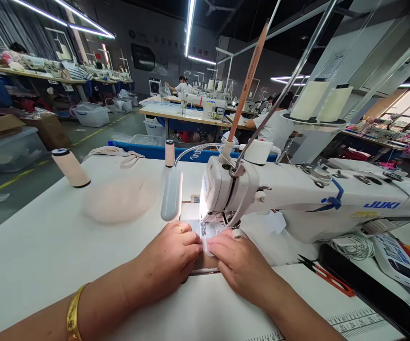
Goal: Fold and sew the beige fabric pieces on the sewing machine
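Note:
A white JUKI sewing machine (222, 189) stands in front of me, its lit needle area just beyond my fingertips. My left hand (173, 251), with a ring on one finger, is curled closed at the left edge of a small whitish fabric piece (205, 247). From the other side, my right hand (238, 260) has its fingers pressed together on the same piece, close to the presser foot (203, 229). Most of the fabric is hidden by my fingers and the machine head. A grey lamp (171, 194) shines beside the needle.
Left on the white table (31, 265) lie a sheer beige piece (120, 200) and a thread cone (70, 168). Orange-handled thread snips (327, 275), a black phone-like slab (364, 289) and a coiled cable (349, 246) lie at right. Co-workers sit farther back.

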The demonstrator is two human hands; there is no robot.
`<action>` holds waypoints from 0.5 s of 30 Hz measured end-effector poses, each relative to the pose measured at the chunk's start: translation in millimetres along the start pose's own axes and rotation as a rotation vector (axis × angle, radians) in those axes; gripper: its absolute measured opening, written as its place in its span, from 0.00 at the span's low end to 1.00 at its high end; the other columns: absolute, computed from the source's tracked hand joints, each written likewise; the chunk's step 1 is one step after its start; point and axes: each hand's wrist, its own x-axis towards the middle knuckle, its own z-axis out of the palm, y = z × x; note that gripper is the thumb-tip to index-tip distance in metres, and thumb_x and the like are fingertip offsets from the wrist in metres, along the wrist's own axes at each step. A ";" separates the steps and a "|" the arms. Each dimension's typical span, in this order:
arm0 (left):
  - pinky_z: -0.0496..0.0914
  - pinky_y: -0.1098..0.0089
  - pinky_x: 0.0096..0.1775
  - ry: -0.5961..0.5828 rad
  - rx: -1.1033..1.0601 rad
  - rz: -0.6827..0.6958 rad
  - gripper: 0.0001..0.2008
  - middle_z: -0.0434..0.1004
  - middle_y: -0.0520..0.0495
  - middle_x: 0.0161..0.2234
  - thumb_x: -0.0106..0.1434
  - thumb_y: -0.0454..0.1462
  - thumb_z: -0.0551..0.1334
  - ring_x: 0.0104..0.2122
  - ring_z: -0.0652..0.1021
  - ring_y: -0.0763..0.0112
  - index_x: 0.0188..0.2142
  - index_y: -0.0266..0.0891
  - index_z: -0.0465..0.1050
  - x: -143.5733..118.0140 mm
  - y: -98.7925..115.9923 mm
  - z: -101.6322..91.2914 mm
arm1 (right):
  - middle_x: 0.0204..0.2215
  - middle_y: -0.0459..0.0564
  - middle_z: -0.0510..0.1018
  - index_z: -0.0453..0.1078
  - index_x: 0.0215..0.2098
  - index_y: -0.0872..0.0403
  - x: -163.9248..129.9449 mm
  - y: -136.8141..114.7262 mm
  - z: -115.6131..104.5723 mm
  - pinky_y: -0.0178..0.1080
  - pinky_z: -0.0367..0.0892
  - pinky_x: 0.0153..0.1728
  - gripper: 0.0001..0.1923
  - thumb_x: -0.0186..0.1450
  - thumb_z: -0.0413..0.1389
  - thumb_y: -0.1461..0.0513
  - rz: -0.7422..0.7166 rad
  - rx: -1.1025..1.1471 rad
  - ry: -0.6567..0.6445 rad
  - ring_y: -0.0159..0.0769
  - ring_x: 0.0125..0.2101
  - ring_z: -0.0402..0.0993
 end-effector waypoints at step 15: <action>0.69 0.61 0.38 0.004 0.005 -0.157 0.14 0.78 0.45 0.34 0.71 0.30 0.53 0.34 0.75 0.61 0.38 0.40 0.78 1.4 -20.2 11.8 | 0.41 0.53 0.81 0.72 0.49 0.50 4.2 0.9 6.0 0.44 0.68 0.42 0.08 0.72 0.55 0.61 0.057 -0.015 0.092 0.45 0.40 0.74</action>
